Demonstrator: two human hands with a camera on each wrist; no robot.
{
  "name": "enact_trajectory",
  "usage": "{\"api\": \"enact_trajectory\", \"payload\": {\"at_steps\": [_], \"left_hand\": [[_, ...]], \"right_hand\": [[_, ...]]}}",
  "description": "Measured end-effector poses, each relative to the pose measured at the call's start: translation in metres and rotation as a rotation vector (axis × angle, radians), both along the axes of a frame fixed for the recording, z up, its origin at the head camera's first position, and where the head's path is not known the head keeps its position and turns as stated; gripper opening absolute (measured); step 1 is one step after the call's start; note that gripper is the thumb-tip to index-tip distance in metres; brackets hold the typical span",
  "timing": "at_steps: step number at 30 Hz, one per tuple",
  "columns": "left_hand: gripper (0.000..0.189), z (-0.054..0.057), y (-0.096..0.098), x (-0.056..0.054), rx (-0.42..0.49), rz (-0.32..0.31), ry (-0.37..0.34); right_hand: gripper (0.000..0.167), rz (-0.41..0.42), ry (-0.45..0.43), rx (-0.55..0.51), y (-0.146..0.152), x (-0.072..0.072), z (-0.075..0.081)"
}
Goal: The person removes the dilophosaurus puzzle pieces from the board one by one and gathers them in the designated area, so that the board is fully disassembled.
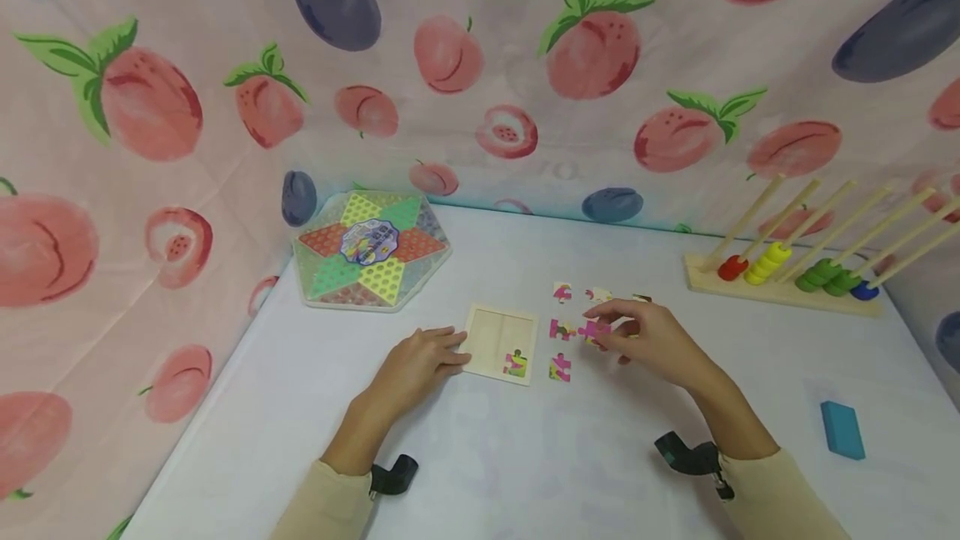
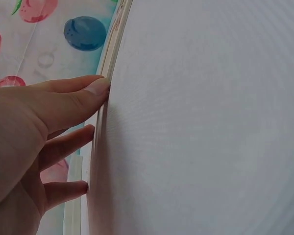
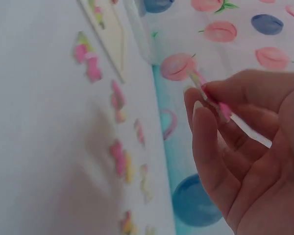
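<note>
A small wooden puzzle tray lies on the table, with one pink, yellow and green jigsaw piece in its near right corner. My left hand rests at the tray's left side, fingertips on its edge; the left wrist view shows its thumb and spread fingers along a thin edge. Right of the tray, my right hand pinches a pink jigsaw piece between thumb and fingers. From the right wrist, that piece appears nearly edge-on, raised off the table. Loose pieces lie between tray and hand, some partly hidden.
A hexagonal Chinese checkers board lies at the back left. On the back right stands a wooden peg rack with coloured beads. A blue block sits at the right. Fruit-print cloth hangs behind the table.
</note>
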State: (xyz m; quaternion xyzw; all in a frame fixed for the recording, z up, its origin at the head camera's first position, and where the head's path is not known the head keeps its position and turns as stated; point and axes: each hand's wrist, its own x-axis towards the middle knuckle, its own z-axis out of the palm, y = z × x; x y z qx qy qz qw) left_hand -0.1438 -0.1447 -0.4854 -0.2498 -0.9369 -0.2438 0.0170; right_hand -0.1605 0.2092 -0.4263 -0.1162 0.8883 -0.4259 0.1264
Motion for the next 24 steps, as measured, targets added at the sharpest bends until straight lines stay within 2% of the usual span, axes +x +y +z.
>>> {"api": "enact_trajectory", "payload": {"at_steps": [9, 13, 20, 24], "left_hand": [[0.023, 0.003, 0.001, 0.001, 0.013, 0.009, -0.014], [0.023, 0.003, 0.002, 0.001, 0.009, 0.011, -0.016], [0.023, 0.003, 0.002, 0.001, 0.011, 0.009, -0.013], [0.023, 0.004, 0.002, 0.001, 0.009, 0.015, -0.015]], "right_hand": [[0.027, -0.112, -0.133, 0.014, 0.021, 0.015, -0.03], [0.022, -0.129, -0.13, 0.019, 0.02, 0.018, -0.037], [0.017, -0.13, -0.069, 0.08, 0.016, 0.019, -0.045], [0.017, -0.129, -0.082, 0.101, 0.015, 0.019, -0.048]]}}
